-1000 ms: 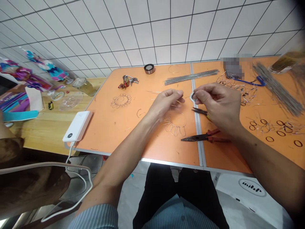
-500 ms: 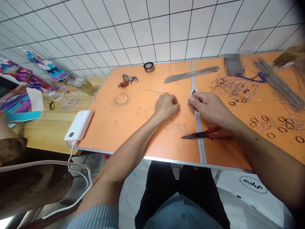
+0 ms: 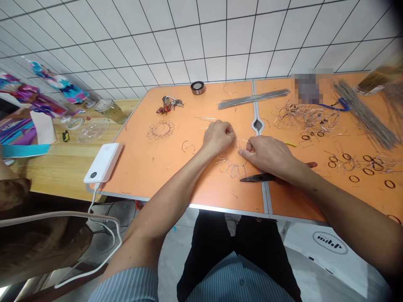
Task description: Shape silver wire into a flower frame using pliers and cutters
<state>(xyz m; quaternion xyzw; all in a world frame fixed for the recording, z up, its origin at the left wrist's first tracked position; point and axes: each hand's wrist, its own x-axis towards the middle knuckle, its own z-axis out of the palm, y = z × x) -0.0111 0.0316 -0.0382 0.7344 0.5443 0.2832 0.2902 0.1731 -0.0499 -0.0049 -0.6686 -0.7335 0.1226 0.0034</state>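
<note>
— Wire piece (image 3: 233, 170) look?
— Thin, coppery, petal-like loops; on the worktop (image 3: 176, 176), just beside left hand (image 3: 218, 136) and right hand (image 3: 270, 154).
— Grip?
— Fingers curled in on both; can't tell what they hold from here.

**Keys** (image 3: 170, 105) **and Power Bank** (image 3: 103, 162) **Seen on Orange Tabletop** (image 3: 141, 167)

A white cable (image 3: 95, 195) is plugged into the power bank at the left edge. A drink cup (image 3: 111, 111) is set on the adjoining wooden tabletop (image 3: 66, 167), with white wall tiles (image 3: 185, 46) seen behind.
</note>
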